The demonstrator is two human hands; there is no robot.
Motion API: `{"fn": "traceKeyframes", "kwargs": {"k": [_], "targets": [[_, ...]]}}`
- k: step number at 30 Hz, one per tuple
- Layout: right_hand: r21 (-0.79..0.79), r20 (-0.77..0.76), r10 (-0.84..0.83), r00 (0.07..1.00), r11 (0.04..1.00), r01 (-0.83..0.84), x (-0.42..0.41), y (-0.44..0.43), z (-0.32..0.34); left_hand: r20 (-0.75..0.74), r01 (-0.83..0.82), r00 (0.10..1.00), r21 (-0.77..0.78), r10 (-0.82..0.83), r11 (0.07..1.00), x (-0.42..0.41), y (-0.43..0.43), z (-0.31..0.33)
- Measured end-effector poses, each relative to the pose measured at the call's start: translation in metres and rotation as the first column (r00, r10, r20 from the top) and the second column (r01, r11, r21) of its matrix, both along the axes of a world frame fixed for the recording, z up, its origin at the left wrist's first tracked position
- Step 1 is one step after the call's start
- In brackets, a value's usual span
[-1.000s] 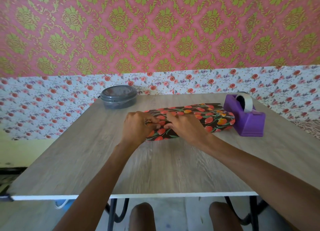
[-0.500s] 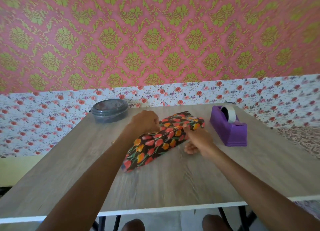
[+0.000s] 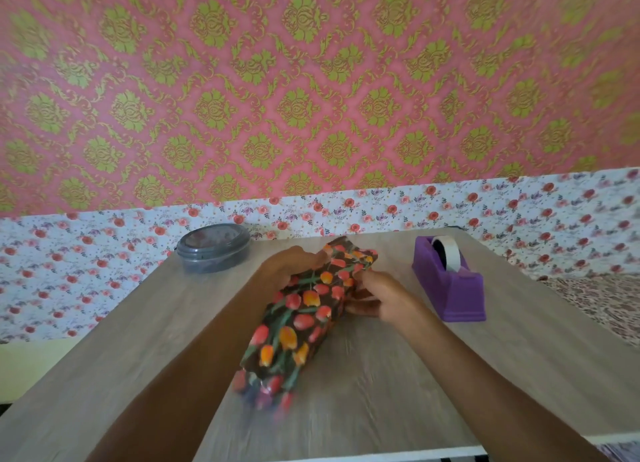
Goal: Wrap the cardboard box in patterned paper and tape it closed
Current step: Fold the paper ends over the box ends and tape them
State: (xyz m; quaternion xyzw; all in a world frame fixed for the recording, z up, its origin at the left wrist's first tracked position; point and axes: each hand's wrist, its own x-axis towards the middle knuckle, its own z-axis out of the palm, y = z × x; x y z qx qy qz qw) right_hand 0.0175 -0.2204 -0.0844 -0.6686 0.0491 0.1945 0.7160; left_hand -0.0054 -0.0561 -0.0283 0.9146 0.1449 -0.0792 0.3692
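The box wrapped in dark tulip-patterned paper (image 3: 304, 316) lies on the wooden table (image 3: 381, 385), its long axis running from near me toward the far side. Its near end is blurred and shows loose paper. My left hand (image 3: 287, 264) grips the box's far left side, with fingers curled over the paper. On the right side of the box, my right hand (image 3: 377, 297) holds on with its fingers curled against the paper. The cardboard itself is hidden under the paper.
A purple tape dispenser (image 3: 450, 281) with a white tape roll stands to the right of the box. A grey lidded round container (image 3: 214, 248) sits at the table's far left. The floral wall runs right behind the table.
The box has turned from lying crosswise to pointing lengthwise toward me. Both hands turned with it, and my head view has tilted upward.
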Motion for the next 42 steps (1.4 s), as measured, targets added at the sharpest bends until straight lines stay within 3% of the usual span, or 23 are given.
{"fn": "traceKeyframes", "kwargs": {"k": [3, 6, 8, 14, 18, 21, 29, 36, 42], "targets": [[0.092, 0.117, -0.013, 0.993, 0.996, 0.002, 0.006, 0.005, 0.021, 0.199, 0.019, 0.979, -0.294, 0.042, 0.956, 0.001, -0.004, 0.020], [0.175, 0.314, -0.062, 0.947, 0.985, 0.007, 0.013, 0.010, 0.054, 0.496, 0.030, 0.852, -0.368, 0.169, 0.929, -0.002, -0.004, 0.050], [0.241, 0.443, -0.106, 0.890, 0.971, -0.004, 0.013, 0.012, 0.079, 0.617, 0.041, 0.748, -0.409, 0.243, 0.912, 0.000, 0.002, 0.070], [0.247, 0.714, -0.177, 0.677, 0.969, -0.008, 0.013, 0.020, 0.119, 0.648, 0.115, 0.605, -0.646, 0.462, 0.755, -0.006, 0.002, 0.097], [0.277, 0.714, -0.186, 0.675, 0.960, -0.028, 0.009, 0.018, 0.123, 0.722, 0.258, 0.529, -0.638, 0.446, 0.726, -0.011, -0.001, 0.083], [0.304, 0.693, -0.214, 0.688, 0.953, -0.010, 0.010, 0.015, 0.106, 0.726, 0.331, 0.533, -0.651, 0.434, 0.683, -0.015, -0.004, 0.064], [0.211, 0.711, -0.148, 0.688, 0.978, -0.008, 0.013, 0.004, 0.053, 0.607, 0.251, 0.598, -0.761, 0.523, 0.598, -0.016, -0.016, 0.007], [0.139, 0.692, -0.125, 0.711, 0.989, 0.039, 0.015, -0.002, 0.030, 0.621, 0.107, 0.594, -0.692, 0.512, 0.714, -0.013, -0.022, -0.015], [0.117, 0.739, -0.199, 0.644, 0.979, 0.168, 0.019, -0.004, 0.024, 0.792, -0.063, 0.471, -0.410, 0.390, 0.910, -0.030, -0.030, -0.006]]}}
